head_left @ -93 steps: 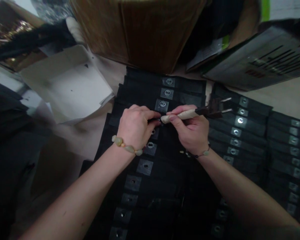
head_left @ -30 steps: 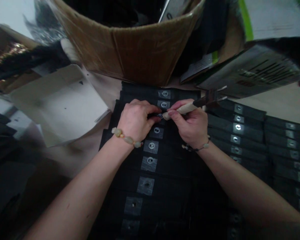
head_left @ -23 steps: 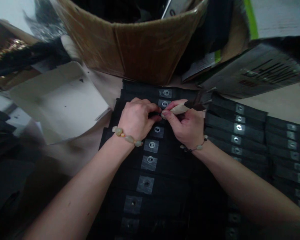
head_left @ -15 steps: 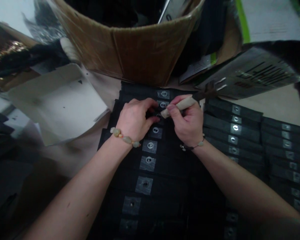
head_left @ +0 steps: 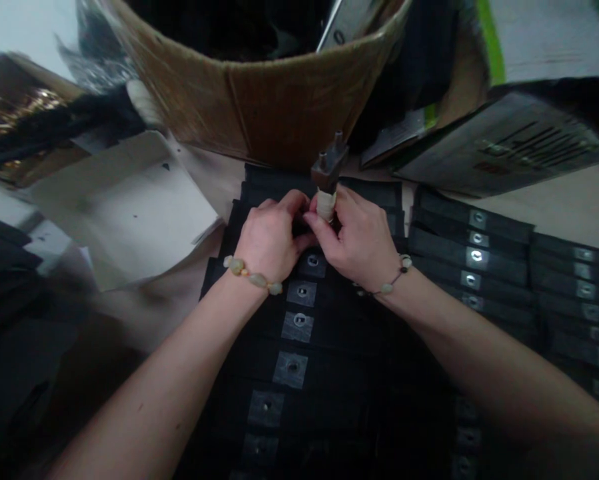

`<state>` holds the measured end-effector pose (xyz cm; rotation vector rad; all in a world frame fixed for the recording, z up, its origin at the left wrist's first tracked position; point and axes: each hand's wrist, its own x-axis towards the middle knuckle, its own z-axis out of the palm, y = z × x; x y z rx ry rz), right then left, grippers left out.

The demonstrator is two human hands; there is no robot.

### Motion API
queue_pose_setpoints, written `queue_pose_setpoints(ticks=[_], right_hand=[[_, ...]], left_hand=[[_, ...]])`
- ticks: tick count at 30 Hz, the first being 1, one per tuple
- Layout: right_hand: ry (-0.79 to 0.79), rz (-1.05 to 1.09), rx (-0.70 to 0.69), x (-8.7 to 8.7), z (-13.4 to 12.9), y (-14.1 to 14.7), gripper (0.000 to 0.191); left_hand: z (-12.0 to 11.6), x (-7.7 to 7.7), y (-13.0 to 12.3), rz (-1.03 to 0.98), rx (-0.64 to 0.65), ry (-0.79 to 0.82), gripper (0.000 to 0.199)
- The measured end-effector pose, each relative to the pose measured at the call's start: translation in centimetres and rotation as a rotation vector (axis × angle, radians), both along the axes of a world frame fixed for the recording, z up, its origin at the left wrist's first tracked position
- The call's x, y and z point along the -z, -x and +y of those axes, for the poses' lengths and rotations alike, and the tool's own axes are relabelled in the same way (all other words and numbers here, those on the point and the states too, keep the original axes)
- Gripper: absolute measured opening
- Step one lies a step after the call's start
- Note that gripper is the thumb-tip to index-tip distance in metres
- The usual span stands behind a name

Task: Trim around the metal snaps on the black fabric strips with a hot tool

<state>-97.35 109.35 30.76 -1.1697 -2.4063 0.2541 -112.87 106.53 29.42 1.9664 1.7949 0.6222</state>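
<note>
My right hand point(head_left: 356, 230) is closed around the pale wrapped handle of a two-pronged metal tool point(head_left: 329, 170). The tool stands nearly upright, its prongs pointing up and away from me. Close beside it, my left hand point(head_left: 272, 237) has thumb and forefinger bent together over the stacked black fabric pieces point(head_left: 339, 327); what lies between those fingertips is hidden. Both hands almost touch. Down the overlapping pieces runs a row of clear patches point(head_left: 299, 327), several carrying a round metal disc point(head_left: 302, 291) with a small slot or bar at its middle.
Behind my hands stands a large cardboard box point(head_left: 289, 100) with dark things inside. An open white carton point(head_left: 129, 207) lies at left, near a box of shiny gold-coloured pieces point(head_left: 24, 113). More black fabric stacks point(head_left: 499, 267) and a printed carton point(head_left: 504, 147) are at right.
The tool has turned from slanting right to nearly upright, its handle end now down at the fabric. My right hand has rolled inward and moved left against my left hand, which stays nearly in place.
</note>
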Motion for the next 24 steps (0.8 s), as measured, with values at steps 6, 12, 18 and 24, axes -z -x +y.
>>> queue_pose_setpoints(ticks=[6,12,18,24], right_hand=[[-0.027,-0.074,-0.017,-0.1,-0.4,-0.1,0.019],[0.030,-0.333,-0.138,-2.3,0.2,1.4,0.023],[0.122,-0.026,-0.109,-1.3,0.6,-0.5,0.014],[0.358,0.819,0.277,0.9,2.4,-4.6,0.036]], left_hand=[[0.0,0.1,0.1,0.005,0.016,-0.031,0.018],[0.2,0.0,-0.1,0.096,-0.032,0.040,0.015],[0.1,-0.7,-0.1,0.047,-0.007,0.048,0.023],[1.4,-2.5,-0.9,-0.061,-0.001,0.072,0.024]])
